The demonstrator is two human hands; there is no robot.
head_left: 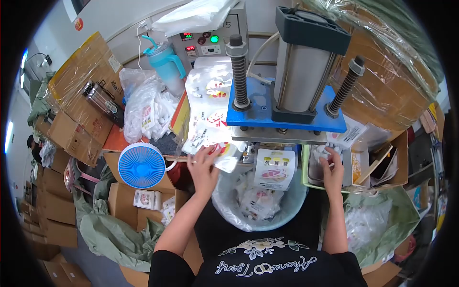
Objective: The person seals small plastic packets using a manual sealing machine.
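Note:
My left hand (203,170) is closed on the edge of a printed plastic bag (228,160), at the near end of a row of similar bags (210,107). My right hand (333,172) reaches over a green-rimmed tray (305,165) with small clear or whitish pieces in it. Its fingers are curled together; what they hold is too small to name. Between my hands, a printed packet (275,170) hangs below the press (287,122). Under it stands a round bin (222,208) lined with plastic, with several printed packets (258,198) inside.
Left of the bags are a blue fan (141,165), a turquoise cup (165,62), a bulging plastic bag (148,112) and a dark flask (104,103). A control box (210,40) stands behind. An open carton (399,165) sits right of the tray. Cardboard boxes (57,205) line the left.

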